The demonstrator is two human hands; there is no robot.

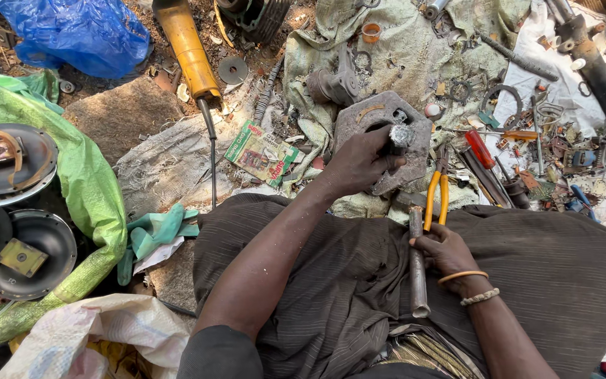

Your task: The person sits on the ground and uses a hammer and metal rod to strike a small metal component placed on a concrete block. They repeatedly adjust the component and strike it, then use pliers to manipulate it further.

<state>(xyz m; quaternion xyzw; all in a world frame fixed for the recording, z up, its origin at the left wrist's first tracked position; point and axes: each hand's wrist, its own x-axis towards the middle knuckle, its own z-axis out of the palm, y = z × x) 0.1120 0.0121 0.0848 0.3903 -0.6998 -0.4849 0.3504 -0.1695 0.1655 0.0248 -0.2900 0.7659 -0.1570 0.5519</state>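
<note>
A small grey metal cylinder (400, 136) is held tightly in the left hand (359, 163), pressed against a flat grey metal plate (380, 130) on the ground ahead. A metal pipe (417, 270) is held in the closed grip of the right hand (445, 251), lying over the lap, just beside yellow-handled pliers (436, 196).

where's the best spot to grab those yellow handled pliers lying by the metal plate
Probably by the yellow handles, coming from the near, lap side. The pliers lie with handles pointing toward the person and the metal nose away, beside the red-handled screwdriver. The right hand, holding the metal pipe, is closest.
</note>
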